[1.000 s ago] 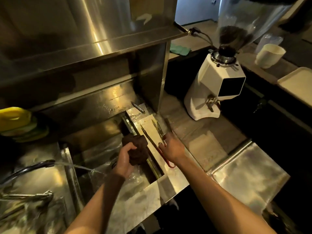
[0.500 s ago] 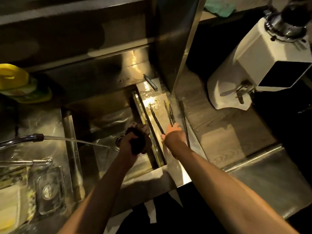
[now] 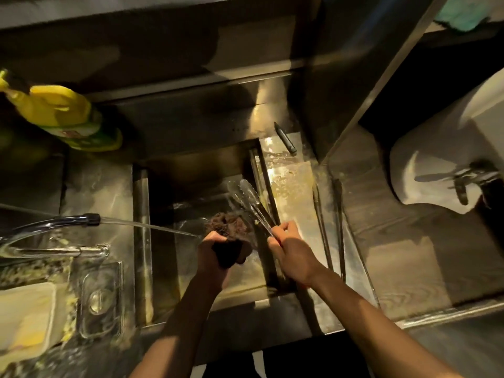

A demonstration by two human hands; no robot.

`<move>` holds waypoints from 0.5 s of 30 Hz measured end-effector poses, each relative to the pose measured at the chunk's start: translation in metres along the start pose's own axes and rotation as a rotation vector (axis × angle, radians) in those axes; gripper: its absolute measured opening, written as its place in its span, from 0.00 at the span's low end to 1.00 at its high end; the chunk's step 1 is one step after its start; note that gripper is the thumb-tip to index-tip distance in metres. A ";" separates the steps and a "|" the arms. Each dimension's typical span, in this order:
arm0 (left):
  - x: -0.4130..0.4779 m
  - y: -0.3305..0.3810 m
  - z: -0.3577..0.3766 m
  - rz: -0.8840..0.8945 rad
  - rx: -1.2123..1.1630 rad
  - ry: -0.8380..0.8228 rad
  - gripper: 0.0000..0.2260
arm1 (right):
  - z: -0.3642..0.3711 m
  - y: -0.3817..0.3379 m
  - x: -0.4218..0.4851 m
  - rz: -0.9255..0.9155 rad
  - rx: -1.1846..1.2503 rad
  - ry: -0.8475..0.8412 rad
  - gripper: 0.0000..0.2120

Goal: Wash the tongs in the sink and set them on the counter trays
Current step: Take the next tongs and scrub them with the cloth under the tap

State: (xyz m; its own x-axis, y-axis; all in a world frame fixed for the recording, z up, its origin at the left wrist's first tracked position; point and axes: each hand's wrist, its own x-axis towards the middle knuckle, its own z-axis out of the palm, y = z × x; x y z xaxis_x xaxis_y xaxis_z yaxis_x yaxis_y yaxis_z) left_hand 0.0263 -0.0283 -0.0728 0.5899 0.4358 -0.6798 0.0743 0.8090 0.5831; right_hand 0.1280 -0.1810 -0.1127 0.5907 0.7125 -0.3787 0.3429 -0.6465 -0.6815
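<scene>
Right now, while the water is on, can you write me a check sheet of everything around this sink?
Surface: wet steel sink with a drainboard; wooden counter on the right.
Job's things: tongs held over the basin; dark scrubber beside them; faucet running.
Clutter: long thin metal pieces, maybe more tongs, on the drainboard; dark pen; clear container.
Hands: left hand grips the scrubber; right hand grips the tongs.
Cables: nothing seen.
Surroundings: yellow bottle, white grinder, teal cloth.
</scene>
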 end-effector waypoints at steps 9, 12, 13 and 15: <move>0.028 0.030 -0.055 -0.076 0.009 0.115 0.09 | 0.074 -0.059 0.031 -0.086 -0.070 -0.208 0.11; 0.041 0.034 -0.087 0.000 0.213 0.187 0.16 | 0.091 -0.068 0.044 -0.002 -0.028 -0.253 0.19; 0.042 0.039 -0.094 0.025 0.199 0.223 0.17 | 0.092 -0.067 0.047 -0.031 -0.048 -0.260 0.21; 0.047 0.050 -0.106 0.028 0.025 0.250 0.17 | 0.090 -0.077 0.054 -0.078 -0.128 -0.271 0.22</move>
State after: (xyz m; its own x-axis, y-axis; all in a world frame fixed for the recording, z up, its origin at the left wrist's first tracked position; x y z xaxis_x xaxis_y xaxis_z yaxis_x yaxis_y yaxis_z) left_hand -0.0279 0.0742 -0.1227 0.3747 0.5445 -0.7504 0.0822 0.7867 0.6119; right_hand 0.0679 -0.0687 -0.1370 0.3489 0.7967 -0.4934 0.4792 -0.6042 -0.6367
